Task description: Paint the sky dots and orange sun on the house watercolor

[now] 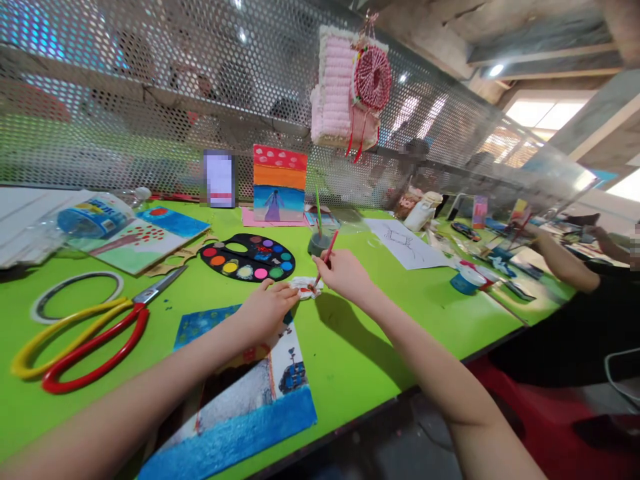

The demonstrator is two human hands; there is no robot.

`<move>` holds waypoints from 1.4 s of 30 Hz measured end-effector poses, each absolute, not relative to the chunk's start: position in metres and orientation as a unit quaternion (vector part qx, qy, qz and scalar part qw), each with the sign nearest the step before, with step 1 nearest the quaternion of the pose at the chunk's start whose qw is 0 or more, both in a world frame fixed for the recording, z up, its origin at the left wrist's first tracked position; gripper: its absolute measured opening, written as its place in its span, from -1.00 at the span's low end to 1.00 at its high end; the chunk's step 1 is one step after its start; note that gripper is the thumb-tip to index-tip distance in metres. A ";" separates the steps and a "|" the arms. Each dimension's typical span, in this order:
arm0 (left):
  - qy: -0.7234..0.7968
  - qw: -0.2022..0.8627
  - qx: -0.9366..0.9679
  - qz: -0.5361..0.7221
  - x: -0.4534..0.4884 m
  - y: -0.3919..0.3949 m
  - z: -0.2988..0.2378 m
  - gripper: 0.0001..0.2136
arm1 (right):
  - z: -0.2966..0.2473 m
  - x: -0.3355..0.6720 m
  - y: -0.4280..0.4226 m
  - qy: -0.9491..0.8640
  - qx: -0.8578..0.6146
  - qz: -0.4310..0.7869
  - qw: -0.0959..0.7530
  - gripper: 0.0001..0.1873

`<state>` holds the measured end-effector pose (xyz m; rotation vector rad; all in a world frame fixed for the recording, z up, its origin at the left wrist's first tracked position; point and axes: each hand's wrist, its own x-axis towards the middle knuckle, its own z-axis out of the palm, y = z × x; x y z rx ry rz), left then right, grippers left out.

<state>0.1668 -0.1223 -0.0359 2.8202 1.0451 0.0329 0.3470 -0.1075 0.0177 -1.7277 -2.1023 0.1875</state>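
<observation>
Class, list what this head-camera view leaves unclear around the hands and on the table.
Head view:
- White crumpled thing: partly covered by the left hand and right hand; too small to identify.
- Paintbrush tip: lost against it.
- Painted card: hidden by the left forearm, cut off by the bottom edge.
- Upright card: blurred out.

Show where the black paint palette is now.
In the head view, the black paint palette lies on the green table, left of centre, just beyond the left hand, right of the scissors.

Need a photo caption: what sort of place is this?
Likely an art workshop: a watercolour palette, a small painting of a robed figure, and a pink woven craft hanging on a perforated screen.
</observation>
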 end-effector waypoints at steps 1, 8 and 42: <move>0.346 0.068 0.936 0.013 0.167 -0.122 -0.036 -0.50 | 0.018 0.348 -0.108 -0.752 -0.624 0.061 0.206 -0.68; 0.348 0.088 0.933 0.023 0.166 -0.119 -0.036 -0.55 | 0.054 0.390 -0.127 -0.704 -0.636 0.044 0.314 -0.58; 0.494 -0.074 0.686 0.529 0.082 -0.102 0.109 -0.75 | 0.048 0.303 -0.039 -0.767 -0.488 0.209 0.362 -0.74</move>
